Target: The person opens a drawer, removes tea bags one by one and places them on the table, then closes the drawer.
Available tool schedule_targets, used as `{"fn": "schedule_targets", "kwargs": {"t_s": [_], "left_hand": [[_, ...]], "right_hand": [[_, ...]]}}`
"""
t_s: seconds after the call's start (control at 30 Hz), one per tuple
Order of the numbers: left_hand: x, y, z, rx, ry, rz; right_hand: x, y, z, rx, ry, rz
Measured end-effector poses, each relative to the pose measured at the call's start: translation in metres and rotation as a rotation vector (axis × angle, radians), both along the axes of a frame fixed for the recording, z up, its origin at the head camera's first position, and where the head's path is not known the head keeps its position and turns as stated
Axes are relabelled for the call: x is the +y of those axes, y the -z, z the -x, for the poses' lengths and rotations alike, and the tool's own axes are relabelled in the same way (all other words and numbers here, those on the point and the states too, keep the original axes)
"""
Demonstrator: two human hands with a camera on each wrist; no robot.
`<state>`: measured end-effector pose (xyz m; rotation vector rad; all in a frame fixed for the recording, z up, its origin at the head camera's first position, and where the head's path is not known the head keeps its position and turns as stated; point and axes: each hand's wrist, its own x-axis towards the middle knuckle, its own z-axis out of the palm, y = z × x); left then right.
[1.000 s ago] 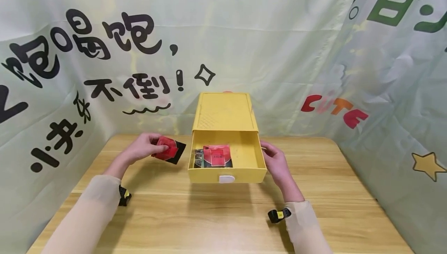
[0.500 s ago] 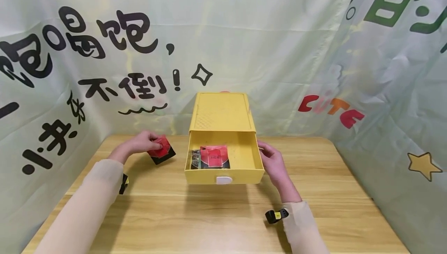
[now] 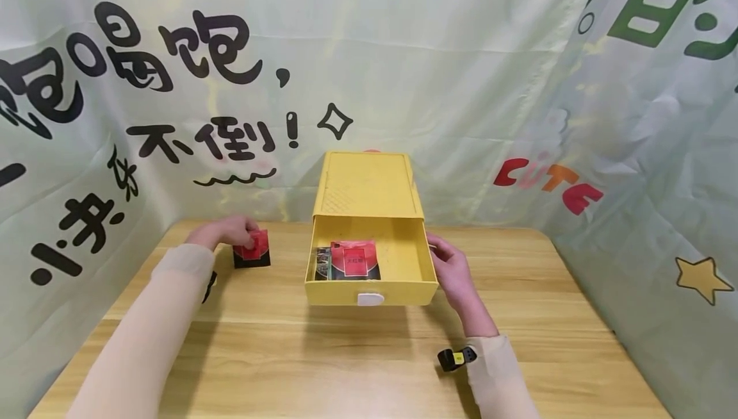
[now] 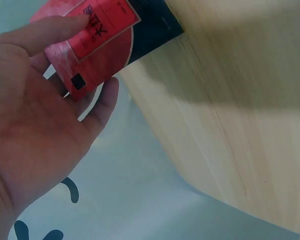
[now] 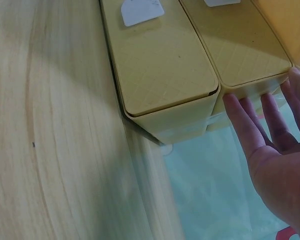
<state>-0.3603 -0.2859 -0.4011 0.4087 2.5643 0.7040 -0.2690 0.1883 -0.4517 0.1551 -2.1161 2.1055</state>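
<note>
A red-and-black tea packet (image 3: 256, 251) is pinched between thumb and fingers of my left hand (image 3: 230, 231), at the table's back left. In the left wrist view the thumb lies on the packet's printed red face (image 4: 105, 47), fingers behind it. My right hand (image 3: 455, 271) is at the right side of a yellow drawer unit (image 3: 366, 182). In the right wrist view its straight fingers (image 5: 245, 120) touch the unit's side, with the thumb near the upper edge. The top drawer (image 3: 334, 293) is pulled out, holding a red packet (image 3: 354, 261) and a darker packet (image 3: 323, 264).
Below the pulled-out drawer, lower drawers (image 5: 165, 65) are shut, with white pull tabs (image 5: 142, 11). The unit stands at the back of a wooden table (image 3: 369, 368). A printed curtain (image 3: 450, 86) hangs behind and along both sides.
My left hand has moved left, away from the drawer, carrying the tea packet, which has turned from tilted to nearly straight. The right hand stays at the drawer unit's side.
</note>
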Motion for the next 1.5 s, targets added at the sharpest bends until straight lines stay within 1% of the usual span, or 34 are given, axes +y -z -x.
{"fn": "schedule_targets", "kwargs": {"t_s": [0.1, 0.17, 0.27, 0.4, 0.47, 0.67, 0.87, 1.03, 1.1, 1.17, 1.23, 1.37, 1.43, 1.5], "left_hand": [[0.001, 0.001, 0.006, 0.036, 0.006, 0.04], [0.002, 0.003, 0.01, 0.076, 0.014, 0.074], [0.005, 0.006, 0.013, 0.114, 0.008, 0.109], [0.009, 0.012, 0.013, 0.119, -0.02, 0.093], [0.011, 0.016, 0.013, 0.137, -0.03, 0.085], [0.012, 0.028, 0.012, 0.249, -0.055, 0.099], [0.015, 0.038, 0.01, 0.401, -0.02, 0.134], [0.018, 0.045, 0.011, 0.469, -0.013, 0.14], [0.018, 0.048, 0.012, 0.484, -0.008, 0.138], [0.018, 0.052, 0.013, 0.478, -0.009, 0.131], [0.019, 0.055, 0.014, 0.454, -0.015, 0.125], [0.02, 0.06, 0.016, 0.377, -0.063, 0.119], [0.021, 0.062, 0.016, 0.361, -0.073, 0.129], [0.021, 0.063, 0.018, 0.361, -0.074, 0.143]], "right_hand": [[0.001, -0.001, -0.001, 0.005, 0.001, 0.0], [0.001, -0.003, -0.001, 0.01, 0.0, 0.0], [0.001, -0.003, -0.002, 0.018, -0.004, 0.004], [0.002, -0.003, -0.002, 0.019, -0.005, 0.006], [0.002, -0.002, -0.003, 0.017, -0.004, 0.009], [0.002, 0.0, -0.005, 0.017, -0.01, 0.015], [0.001, -0.001, -0.004, 0.018, -0.008, 0.014], [0.001, -0.002, -0.003, 0.018, 0.003, 0.004], [0.001, -0.003, -0.002, 0.016, 0.003, 0.003], [0.0, -0.003, -0.002, 0.012, 0.002, 0.001], [0.0, -0.003, -0.002, 0.009, -0.002, 0.004], [0.0, -0.003, -0.003, 0.016, -0.02, 0.008], [0.0, -0.003, -0.003, 0.025, -0.025, 0.004], [-0.001, -0.003, -0.002, 0.035, -0.024, -0.005]]}}
